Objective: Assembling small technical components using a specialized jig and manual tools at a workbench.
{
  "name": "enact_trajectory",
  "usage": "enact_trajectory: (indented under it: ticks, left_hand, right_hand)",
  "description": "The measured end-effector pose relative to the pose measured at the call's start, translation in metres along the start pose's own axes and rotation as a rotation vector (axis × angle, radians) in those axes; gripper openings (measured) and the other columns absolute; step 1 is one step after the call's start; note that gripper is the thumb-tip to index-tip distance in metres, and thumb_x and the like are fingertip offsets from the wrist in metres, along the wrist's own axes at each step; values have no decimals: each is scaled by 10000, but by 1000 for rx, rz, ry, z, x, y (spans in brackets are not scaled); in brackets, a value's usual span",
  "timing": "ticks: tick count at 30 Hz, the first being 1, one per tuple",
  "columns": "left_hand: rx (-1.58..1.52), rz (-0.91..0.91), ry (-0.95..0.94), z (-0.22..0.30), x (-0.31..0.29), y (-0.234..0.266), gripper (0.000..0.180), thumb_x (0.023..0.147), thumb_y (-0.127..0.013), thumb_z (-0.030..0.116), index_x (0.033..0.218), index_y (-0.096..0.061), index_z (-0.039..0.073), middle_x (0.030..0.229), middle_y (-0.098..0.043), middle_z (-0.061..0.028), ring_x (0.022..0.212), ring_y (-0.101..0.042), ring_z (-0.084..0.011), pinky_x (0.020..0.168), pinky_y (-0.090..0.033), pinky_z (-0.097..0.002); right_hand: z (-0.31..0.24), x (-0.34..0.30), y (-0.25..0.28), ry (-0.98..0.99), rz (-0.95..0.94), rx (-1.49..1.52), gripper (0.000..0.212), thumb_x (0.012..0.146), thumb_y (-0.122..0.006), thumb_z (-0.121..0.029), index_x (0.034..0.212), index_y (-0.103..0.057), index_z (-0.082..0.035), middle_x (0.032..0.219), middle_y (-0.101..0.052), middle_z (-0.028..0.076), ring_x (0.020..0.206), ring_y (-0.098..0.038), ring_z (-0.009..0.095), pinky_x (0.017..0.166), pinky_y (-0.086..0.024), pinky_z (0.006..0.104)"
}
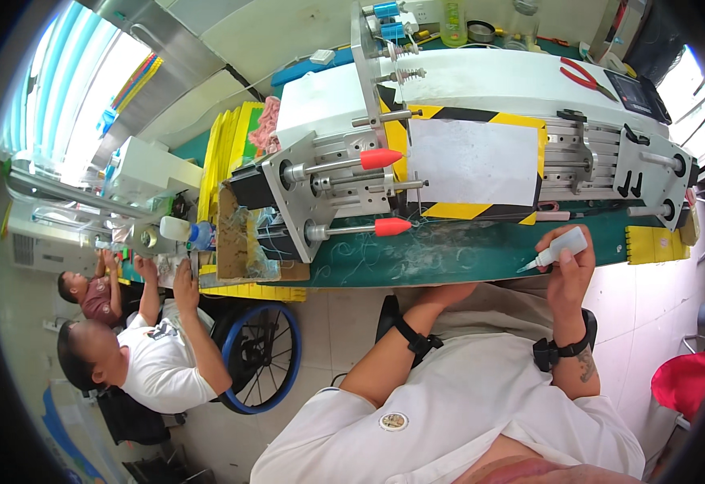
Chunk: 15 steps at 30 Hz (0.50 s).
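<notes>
My right hand [571, 278] is raised at the front edge of the green work surface, closed around a small white squeeze bottle [563, 246]. The bottle is tilted, its thin nozzle pointing down and left. My left hand [447, 294] is low at the table's front edge, near my lap; its fingers are hidden. In front of me lies a metal machine with two red cone tips [381, 159] on rods and a grey end plate [292, 198]. A white sheet framed in yellow-and-black striped tape [473, 161] covers its middle.
Loose thread-like scraps lie on the green mat [360, 262]. A cardboard box [235, 234] stands left, red-handled pliers [586, 78] at the back right, and a yellow block [656, 244] at the right edge. Two people work further left, beside a blue-rimmed wheel [294, 355].
</notes>
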<state>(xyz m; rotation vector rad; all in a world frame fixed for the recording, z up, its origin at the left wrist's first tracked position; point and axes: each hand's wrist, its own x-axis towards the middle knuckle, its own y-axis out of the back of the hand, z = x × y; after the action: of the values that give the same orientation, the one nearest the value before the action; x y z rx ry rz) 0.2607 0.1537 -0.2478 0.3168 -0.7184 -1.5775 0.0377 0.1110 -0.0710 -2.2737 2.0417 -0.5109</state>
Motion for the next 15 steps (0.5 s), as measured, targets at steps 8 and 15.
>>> enact_trajectory:
  ticks: [8, 15]
  left_hand:
    - [-98, -63, -65, 19, 10, 14, 303, 1104, -642, 266, 1295, -761, 63, 1245, -782, -179, 1157, -721, -399, 1025, -570, -514]
    - [-598, -475, -160, 127, 7, 86, 340, 1050, -719, 173, 1362, -750, 44, 1296, -765, -165, 1225, -713, -359, 1098, -549, -462]
  right_hand:
    - [-1, 2, 1, -22, -6, 8, 372, 1063, -701, -352, 1231, -582, -41, 1019, -739, 169, 802, -643, 143, 691, -533, 279]
    - [-16, 6, 2, -72, -82, 44, 416, 1059, -724, -401, 1225, -588, -44, 1000, -740, 159, 815, -655, 145, 698, -527, 265]
